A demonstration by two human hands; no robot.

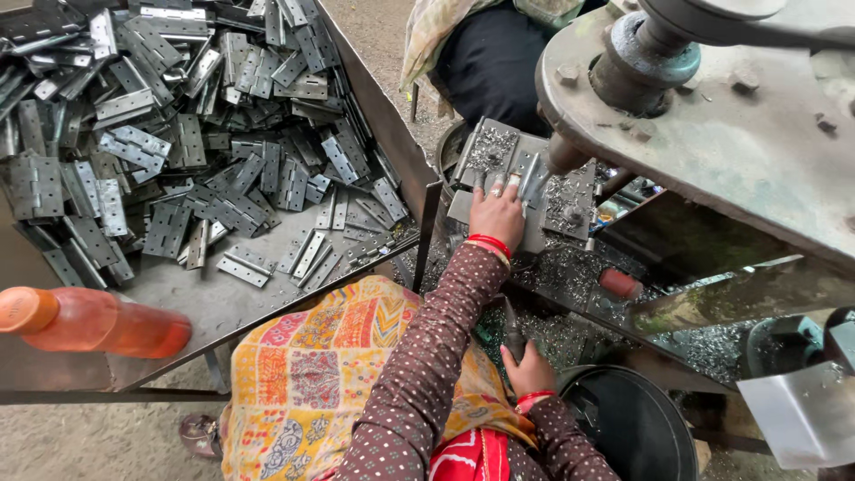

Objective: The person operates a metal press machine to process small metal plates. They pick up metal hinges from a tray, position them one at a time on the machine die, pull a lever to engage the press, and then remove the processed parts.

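Nearest in, the right hand [527, 367] at six o'clock has its fingers wrapped tight around a dark lever handle [514, 334]. Just beyond, a black bucket [634, 428] sits at five o'clock. Up at centre, the left hand [497, 214] lies flat, fingers spread, pressing a grey hinge [533, 183] onto the shaving-strewn press bed [499, 147]. Away at ten o'clock, the table [214, 307] carries a heap of hinges [178, 134], an orange bottle [93, 322] at its near edge.
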